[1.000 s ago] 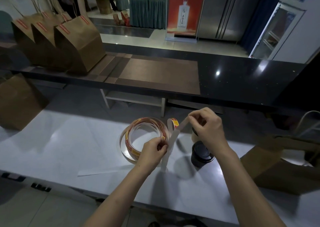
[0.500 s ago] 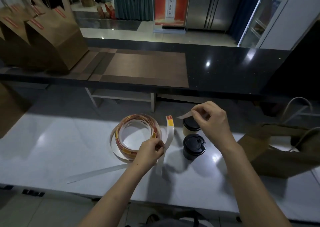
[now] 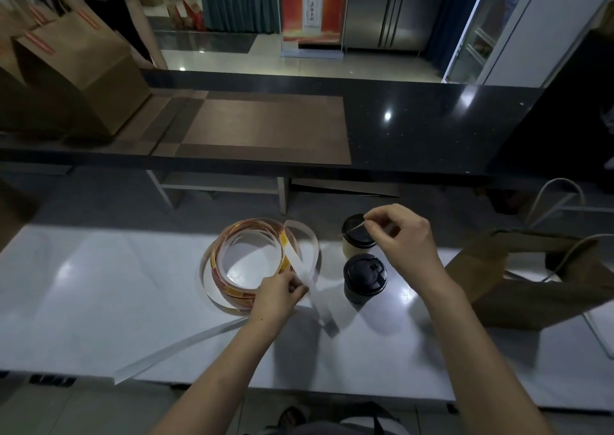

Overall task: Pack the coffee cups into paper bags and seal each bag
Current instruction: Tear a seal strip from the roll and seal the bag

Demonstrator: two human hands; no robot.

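Two lidded coffee cups (image 3: pixel 364 276) are being borne upright by the bench (image 3: pixel 99 285), at 3 o'clock of the sticker roll (image 3: pixel 232 291). Probably light and crushable, they are best gripped round the wall. The roll's strip is being pinched by the left hand (image 3: pixel 279 293), and a flimsy sticker (image 3: pixel 354 229) by the right hand (image 3: pixel 402 238).

Two coffee cups (image 3: pixel 364 278) wear black lids; the sticker roll (image 3: pixel 252 261) shows red-and-yellow print on white backing. Paper bags (image 3: pixel 76 79) are brown with red seals.
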